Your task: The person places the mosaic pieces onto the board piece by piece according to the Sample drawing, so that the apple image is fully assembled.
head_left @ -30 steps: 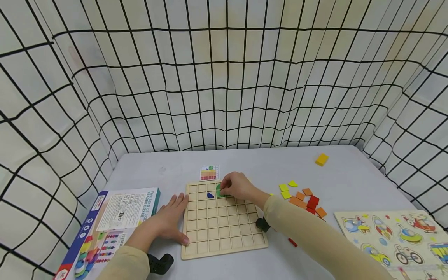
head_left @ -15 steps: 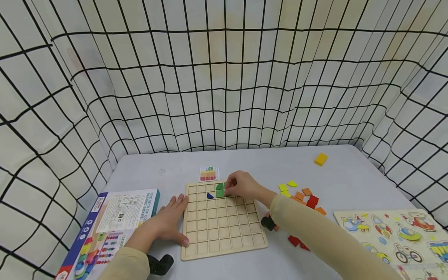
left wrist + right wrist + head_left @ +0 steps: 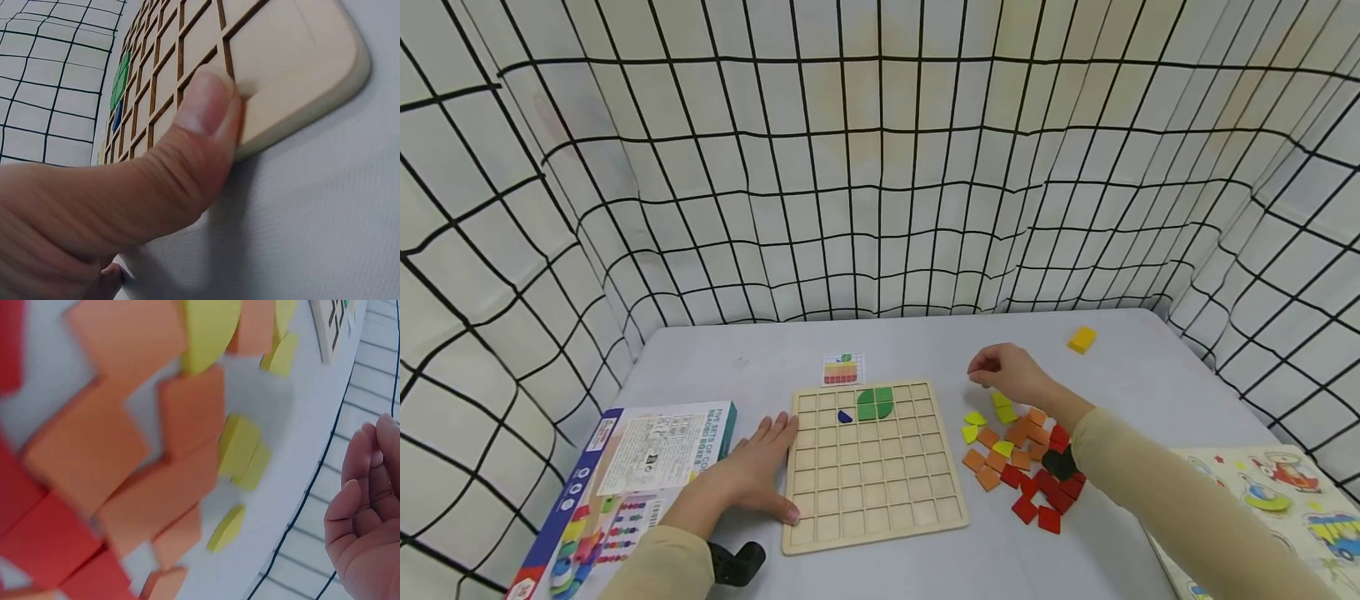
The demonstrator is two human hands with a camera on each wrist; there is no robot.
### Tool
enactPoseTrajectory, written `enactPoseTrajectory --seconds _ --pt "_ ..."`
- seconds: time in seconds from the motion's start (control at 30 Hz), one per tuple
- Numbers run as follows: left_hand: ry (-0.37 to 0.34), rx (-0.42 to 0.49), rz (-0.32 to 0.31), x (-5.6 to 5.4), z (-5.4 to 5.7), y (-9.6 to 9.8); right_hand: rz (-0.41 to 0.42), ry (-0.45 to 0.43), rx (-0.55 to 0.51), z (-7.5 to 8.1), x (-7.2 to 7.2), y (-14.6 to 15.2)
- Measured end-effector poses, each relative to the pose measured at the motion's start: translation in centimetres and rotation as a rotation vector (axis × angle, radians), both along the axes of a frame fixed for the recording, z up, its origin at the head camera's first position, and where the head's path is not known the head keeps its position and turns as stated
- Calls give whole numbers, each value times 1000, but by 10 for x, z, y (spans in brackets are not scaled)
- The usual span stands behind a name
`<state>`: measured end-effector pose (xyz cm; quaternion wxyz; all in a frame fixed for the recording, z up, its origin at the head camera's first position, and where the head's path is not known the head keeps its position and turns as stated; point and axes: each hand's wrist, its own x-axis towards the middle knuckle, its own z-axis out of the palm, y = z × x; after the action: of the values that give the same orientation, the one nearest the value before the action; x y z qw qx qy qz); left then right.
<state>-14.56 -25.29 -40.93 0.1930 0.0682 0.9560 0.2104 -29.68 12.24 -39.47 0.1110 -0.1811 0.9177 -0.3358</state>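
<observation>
A wooden grid board [image 3: 874, 492] lies in the middle of the table. Several green pieces [image 3: 867, 411], some with rounded corners, fill a block of cells near its top edge, with a small dark blue piece [image 3: 845, 417] to their left. My left hand [image 3: 758, 471] rests at the board's left edge, fingers extended; in the left wrist view its thumb [image 3: 203, 106] presses on the rim. My right hand [image 3: 1011, 373] is raised right of the board, just beyond the yellow pieces [image 3: 1003, 408]. Its fingers [image 3: 357, 503] are loosely bent, with nothing visible between them.
Orange pieces [image 3: 987, 477] and red pieces [image 3: 1049, 518] are scattered right of the board. Behind it lies a small pattern card [image 3: 843, 369]. A boxed set [image 3: 647, 458] is at left, a picture puzzle board [image 3: 1247, 475] at right, a yellow block [image 3: 1082, 339] far right. Black netting surrounds the table.
My right hand has left the green pieces on the board and moved right, over toward the loose pieces. My left hand has stayed at the board's edge.
</observation>
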Motion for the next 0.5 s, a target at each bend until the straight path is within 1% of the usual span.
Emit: enactPoseTrajectory --seconds 0.17,0.27,0.4,0.5 --pt "5 2 -3 0 -1 -1 -33 -31 35 0 3 26" --pt "6 -4 -2 -1 -1 0 -17 -58 42 -1 10 35" --pt "9 -11 -1 -1 -2 1 21 -94 25 -8 22 42" --pt "15 -12 -4 -1 -2 1 47 -89 23 -13 31 43"
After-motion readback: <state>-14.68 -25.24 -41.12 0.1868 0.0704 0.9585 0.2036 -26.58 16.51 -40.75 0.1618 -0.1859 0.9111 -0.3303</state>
